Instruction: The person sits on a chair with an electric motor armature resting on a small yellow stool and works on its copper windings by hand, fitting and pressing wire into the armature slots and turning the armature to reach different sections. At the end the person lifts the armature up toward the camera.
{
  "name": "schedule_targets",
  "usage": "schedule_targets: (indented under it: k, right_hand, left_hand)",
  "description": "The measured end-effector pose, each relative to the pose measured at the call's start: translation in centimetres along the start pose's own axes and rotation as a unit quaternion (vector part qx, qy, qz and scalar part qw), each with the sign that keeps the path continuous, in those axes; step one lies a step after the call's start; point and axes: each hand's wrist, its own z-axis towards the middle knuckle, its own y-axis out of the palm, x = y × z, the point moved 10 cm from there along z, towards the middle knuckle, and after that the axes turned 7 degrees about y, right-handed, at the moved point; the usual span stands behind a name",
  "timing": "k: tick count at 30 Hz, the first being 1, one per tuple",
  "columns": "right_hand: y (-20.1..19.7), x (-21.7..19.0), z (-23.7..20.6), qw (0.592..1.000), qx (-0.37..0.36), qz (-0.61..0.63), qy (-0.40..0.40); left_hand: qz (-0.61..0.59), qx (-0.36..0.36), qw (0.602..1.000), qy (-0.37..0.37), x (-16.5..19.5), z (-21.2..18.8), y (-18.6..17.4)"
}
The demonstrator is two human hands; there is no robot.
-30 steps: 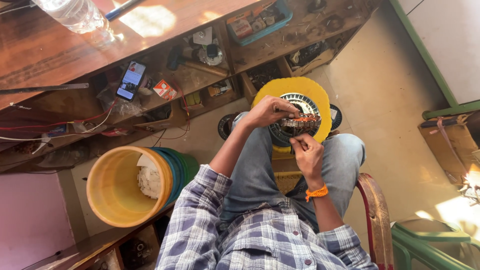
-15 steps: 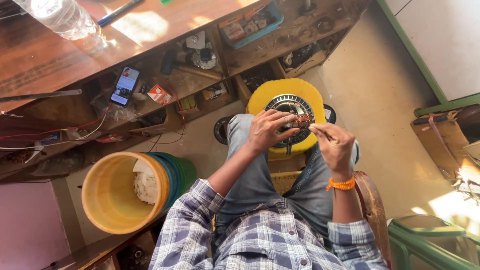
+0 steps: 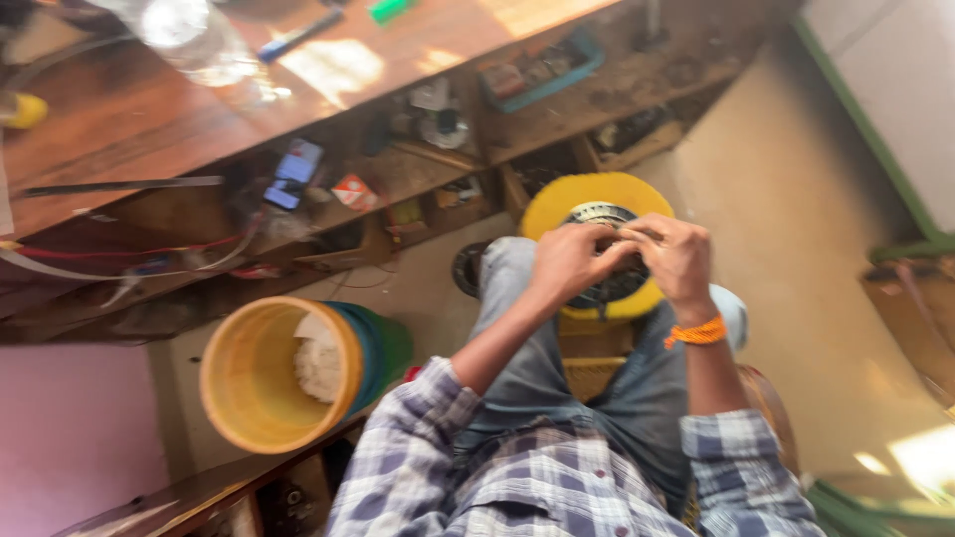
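A round yellow motor housing (image 3: pixel 557 204) with a dark wound core (image 3: pixel 609 286) rests on my lap between my knees. My left hand (image 3: pixel 569 261) lies on the core's near-left side, fingers curled onto it. My right hand (image 3: pixel 678 257), with an orange band at the wrist, meets it over the core's top, fingers pinched together there. The frame is blurred, so I cannot make out any small thing between the fingers. I sit in jeans and a checked shirt.
A yellow bucket (image 3: pixel 249 388) with white stuff inside stands at my left on the floor. A wooden bench (image 3: pixel 149 109) with a plastic bottle (image 3: pixel 189 35) and shelves of small parts, with a phone (image 3: pixel 290 174), runs across the top. A wooden chair arm (image 3: pixel 766 408) is at my right.
The view has shifted and blurred. My right hand has moved up and left from beside the housing onto the core, meeting the left hand there.
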Motion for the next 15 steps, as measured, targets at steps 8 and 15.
schedule_targets:
  k: [8,15]
  right_hand:
    - [-0.4,-0.8,-1.3,0.997,0.036,-0.025,0.069]
    - [0.8,-0.7,-5.8,0.995,0.045,0.046,0.082]
  left_hand:
    - [-0.340,-0.111,0.934,0.022,-4.0,2.5,3.9]
    - [-0.295,-0.155,0.928,0.164,-4.2,2.1,2.5]
